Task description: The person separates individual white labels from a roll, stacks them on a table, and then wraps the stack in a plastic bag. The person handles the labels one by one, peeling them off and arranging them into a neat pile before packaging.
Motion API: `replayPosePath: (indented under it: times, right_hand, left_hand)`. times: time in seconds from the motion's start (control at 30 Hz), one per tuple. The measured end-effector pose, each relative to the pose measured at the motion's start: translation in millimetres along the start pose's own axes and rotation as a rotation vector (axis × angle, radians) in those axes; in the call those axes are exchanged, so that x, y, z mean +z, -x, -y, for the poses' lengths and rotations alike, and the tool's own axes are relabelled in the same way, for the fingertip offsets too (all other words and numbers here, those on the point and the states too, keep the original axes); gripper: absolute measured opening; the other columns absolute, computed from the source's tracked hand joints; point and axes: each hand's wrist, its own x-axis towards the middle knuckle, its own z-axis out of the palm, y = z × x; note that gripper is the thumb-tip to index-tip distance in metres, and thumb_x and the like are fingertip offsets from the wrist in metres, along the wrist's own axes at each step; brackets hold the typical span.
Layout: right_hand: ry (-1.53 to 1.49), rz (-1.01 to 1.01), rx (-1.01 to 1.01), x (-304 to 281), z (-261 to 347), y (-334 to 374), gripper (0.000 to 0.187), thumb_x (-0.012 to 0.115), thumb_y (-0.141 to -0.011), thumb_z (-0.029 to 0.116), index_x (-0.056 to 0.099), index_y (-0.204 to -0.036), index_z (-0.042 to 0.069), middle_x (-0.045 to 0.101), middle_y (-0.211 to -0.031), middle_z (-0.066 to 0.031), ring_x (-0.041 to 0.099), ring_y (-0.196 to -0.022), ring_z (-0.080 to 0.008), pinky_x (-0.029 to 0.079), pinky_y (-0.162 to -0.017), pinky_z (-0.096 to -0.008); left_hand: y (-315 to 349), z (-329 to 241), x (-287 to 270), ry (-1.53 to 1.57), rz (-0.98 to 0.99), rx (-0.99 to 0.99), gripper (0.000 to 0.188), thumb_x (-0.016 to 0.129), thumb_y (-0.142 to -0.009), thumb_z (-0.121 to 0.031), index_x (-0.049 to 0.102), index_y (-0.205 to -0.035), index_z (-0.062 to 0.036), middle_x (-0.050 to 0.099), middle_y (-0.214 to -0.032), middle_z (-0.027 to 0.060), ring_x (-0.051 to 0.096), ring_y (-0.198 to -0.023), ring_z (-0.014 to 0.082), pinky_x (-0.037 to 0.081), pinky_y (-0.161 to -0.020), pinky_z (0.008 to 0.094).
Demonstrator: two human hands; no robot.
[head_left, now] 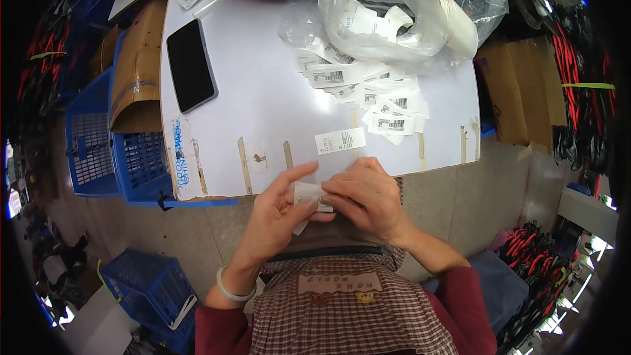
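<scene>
Just off the front edge of the white table, my left hand [279, 207] pinches a small white printed label [307, 192] between thumb and fingers. My right hand [367, 197] is closed at the label's right side, its fingertips touching it; they partly hide it. Below my left thumb a pale corner sticks out, perhaps of the same label or another. A single printed label [340, 141] lies on the table ahead of my hands. Farther off, a loose heap of barcode labels [391, 102] spreads out from a clear plastic bag [420, 46] with more labels inside.
The white table [263, 118] has tape strips along its front edge. A black phone [192, 66] lies at its left. Cardboard boxes [141, 69] [522, 92] flank it, with blue crates [141, 164] at the left. Another blue crate [151, 296] stands on the floor.
</scene>
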Motion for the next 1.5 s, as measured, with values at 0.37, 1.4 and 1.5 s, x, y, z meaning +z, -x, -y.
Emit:
replayPosePath:
  times: [0.37,1.4,1.5]
  right_hand:
    - [0.05,-0.183,0.057,-9,-6,10,0.03,0.08,-0.072,0.006,0.071,-0.101,0.003,0.068,-0.115,-0.017,0.064,-0.108,-0.0312,0.048,-0.093,-0.0463]
    - [-0.27,0.008,0.46,-29,-16,-33,0.065,0.065,-0.085,0.005,0.045,-0.147,0.007,0.06,-0.079,-0.0013,0.055,-0.072,-0.0124,0.046,-0.069,-0.0276]
    - [-0.233,0.14,0.45,-17,-17,-38,0.064,0.065,-0.086,0.003,0.046,-0.146,0.011,0.059,-0.074,-0.0039,0.053,-0.068,-0.012,0.044,-0.066,-0.0277]
  left_hand:
    - [2,17,2,-0.117,-0.099,-0.213,0.022,0.061,-0.098,-0.009,0.057,-0.11,0.0098,0.072,-0.097,0.0218,0.073,-0.087,0.0244,0.063,-0.072,0.0307]
    - [11,30,-41,-0.391,-0.406,0.048,0.018,0.067,-0.094,-0.017,0.068,-0.097,0.0014,0.071,-0.086,0.0085,0.069,-0.07,0.0127,0.057,-0.056,0.0256]
    - [25,32,-45,-0.51,-0.4,0.032,0.017,0.065,-0.095,-0.013,0.068,-0.099,0.0025,0.071,-0.081,0.0067,0.069,-0.07,0.0113,0.056,-0.06,0.0238]
